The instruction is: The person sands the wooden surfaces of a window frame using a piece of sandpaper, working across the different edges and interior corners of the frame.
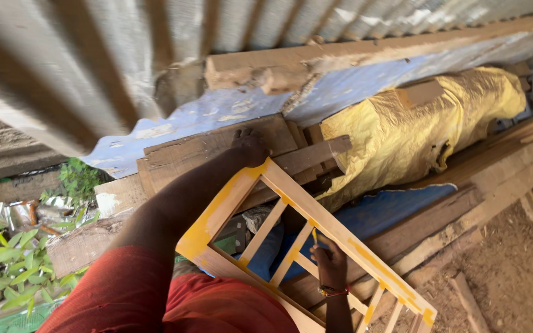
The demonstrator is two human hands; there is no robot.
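Two hands working on a yellow-smeared wooden frame (pixel 316 240)

The left hand (pixel 249 147) is gripping the frame's top corner; the right hand (pixel 330 262) is pinching a small yellow tool (pixel 314 235) against a slat.

A wooden frame (pixel 316 240) leans against stacked planks (pixel 217 151), with a wrapped bundle (pixel 414 129) lying to its right. Behind them runs a beam (pixel 353 55) along a corrugated wall (pixel 124 55). Plants (pixel 7 271) stand far left.

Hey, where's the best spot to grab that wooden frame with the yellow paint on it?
Probably the frame's top corner, from above, where the left hand already grips it. The frame leans tilted against the planks, so that corner stands clear. Yellow covers the corner and rails, possibly wet. The bare inner slats look cleaner, near where the right hand works.
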